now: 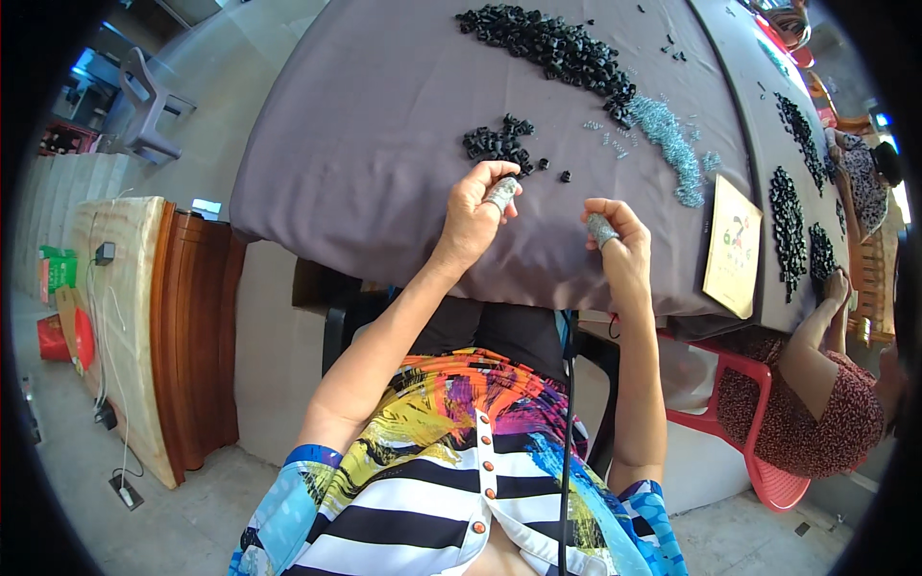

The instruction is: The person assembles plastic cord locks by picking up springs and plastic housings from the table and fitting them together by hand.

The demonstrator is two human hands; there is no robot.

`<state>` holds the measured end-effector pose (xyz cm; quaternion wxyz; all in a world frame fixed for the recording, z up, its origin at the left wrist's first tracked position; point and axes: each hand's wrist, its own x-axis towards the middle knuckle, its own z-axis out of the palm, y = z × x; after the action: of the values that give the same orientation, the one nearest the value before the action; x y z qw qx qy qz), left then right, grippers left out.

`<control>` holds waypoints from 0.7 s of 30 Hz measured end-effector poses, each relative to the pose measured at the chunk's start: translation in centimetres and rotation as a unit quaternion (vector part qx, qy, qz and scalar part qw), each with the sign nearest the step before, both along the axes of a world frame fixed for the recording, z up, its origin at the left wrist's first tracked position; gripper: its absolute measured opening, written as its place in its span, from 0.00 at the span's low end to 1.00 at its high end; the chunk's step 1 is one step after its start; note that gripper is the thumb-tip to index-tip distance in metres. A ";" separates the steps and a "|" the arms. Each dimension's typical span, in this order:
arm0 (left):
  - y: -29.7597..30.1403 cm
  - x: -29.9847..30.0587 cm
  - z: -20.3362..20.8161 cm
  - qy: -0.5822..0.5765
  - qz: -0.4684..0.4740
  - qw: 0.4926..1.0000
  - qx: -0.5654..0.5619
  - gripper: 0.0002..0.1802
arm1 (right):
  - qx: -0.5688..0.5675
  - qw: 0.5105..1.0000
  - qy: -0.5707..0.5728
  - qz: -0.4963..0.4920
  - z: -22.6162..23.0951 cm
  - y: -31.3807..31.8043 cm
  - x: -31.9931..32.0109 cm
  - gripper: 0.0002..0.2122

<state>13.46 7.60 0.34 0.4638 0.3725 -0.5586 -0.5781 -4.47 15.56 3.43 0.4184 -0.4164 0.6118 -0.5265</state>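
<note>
**Small black parts set just beyond the left hand**

Gathered in a small cluster on the near half of the worktop, probably to shorten the reach. Scattered to the right of that cluster, a couple of loose pieces. Drawn nearly closed at the left grip, with black showing right at the fingertips; impossible to tell whether pinched there or lying behind. Curled likewise on the right hand, with thumb and forefinger close together; impossible to tell whether around anything tiny. Held well apart from each other, both over the near edge of the cloth. Wrapped on one digit of each hand, seemingly the thumb, in a greyish covering, perhaps to spare the skin.

Heaped farther out, a long black pile, probably as a bulk supply. Touching its right end, a spill of small silvery pieces, seemingly on that side to suit the right hand. Laid flat near the right edge, past the silvery pieces, a tan booklet, apparently out of the way.

Spread beyond the booklet, more black piles, near a co-worker's hand. Standing on the floor at far left, a grey plastic chair.
</note>
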 end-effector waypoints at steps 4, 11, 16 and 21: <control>-0.9 -0.5 1.0 0.000 -0.012 1.000 0.024 0.12 | -0.014 0.989 0.137 -0.045 -1.1 -3.1 -3.2 0.12; -0.1 -1.0 0.2 -0.020 -0.025 0.997 -0.067 0.14 | -0.039 0.886 0.452 -0.095 -1.9 -8.0 -6.4 0.08; -0.1 -0.8 0.7 -0.004 -0.030 0.999 -0.028 0.15 | 0.036 0.846 0.521 -0.106 -2.7 -9.2 -7.4 0.08; -0.4 -0.1 0.3 0.029 -0.040 0.999 0.018 0.14 | 0.001 0.842 0.530 -0.103 -2.7 -8.3 -7.4 0.07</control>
<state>13.39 7.22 0.64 0.4501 0.3410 -0.5488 -0.6164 -11.89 7.25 0.76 -0.0259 -0.5665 0.7798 -0.2650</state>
